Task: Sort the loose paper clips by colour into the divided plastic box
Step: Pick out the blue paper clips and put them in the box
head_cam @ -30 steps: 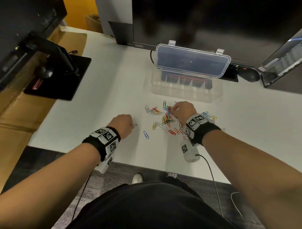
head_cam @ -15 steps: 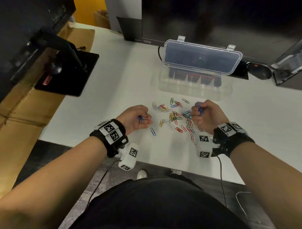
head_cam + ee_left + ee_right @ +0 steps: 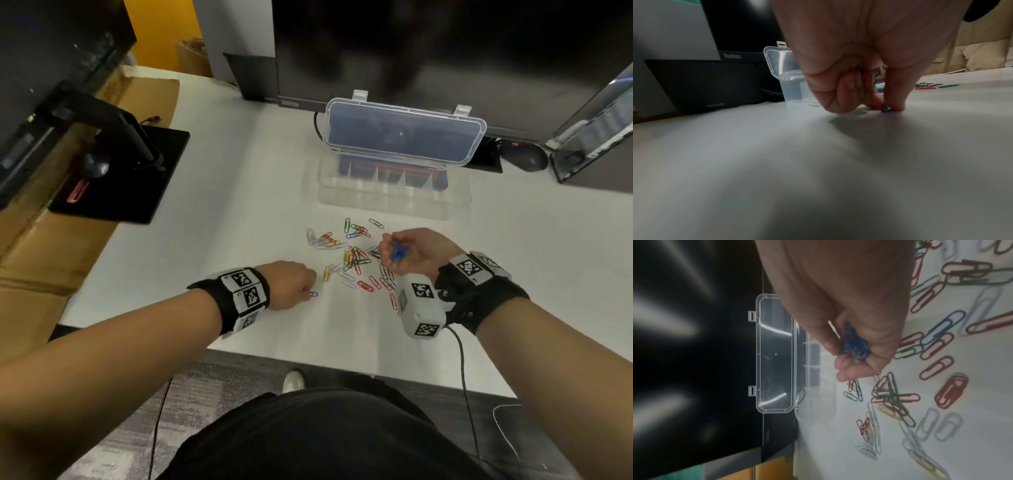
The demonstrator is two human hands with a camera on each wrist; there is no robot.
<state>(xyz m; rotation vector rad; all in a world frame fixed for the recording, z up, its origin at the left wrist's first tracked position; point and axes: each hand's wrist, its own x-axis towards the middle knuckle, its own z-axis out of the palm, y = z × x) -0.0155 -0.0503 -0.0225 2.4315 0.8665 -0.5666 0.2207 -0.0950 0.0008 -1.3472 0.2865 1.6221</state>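
Loose paper clips (image 3: 354, 257) in red, green, yellow, white and blue lie in a pile on the white table (image 3: 239, 205). My left hand (image 3: 309, 292) is palm down at the pile's left edge; its thumb and finger pinch a single blue clip (image 3: 313, 294) against the table, which also shows as the blue clip (image 3: 885, 109) in the left wrist view. My right hand (image 3: 390, 247) is turned palm up over the pile's right side, fingers curled round a bunch of blue clips (image 3: 398, 253) (image 3: 854, 344). The clear divided box (image 3: 394, 197) stands behind the pile with its lid (image 3: 404, 132) open.
A monitor (image 3: 411, 51) stands behind the box, with a black mouse (image 3: 527, 158) to its right. A black monitor stand (image 3: 120, 178) is at the left, on brown cardboard (image 3: 30, 240). The near table edge (image 3: 308, 358) runs just below my wrists.
My left hand came down onto the lone blue clip at the pile's left edge. My right hand lifted off the pile and turned palm up with blue clips in it.
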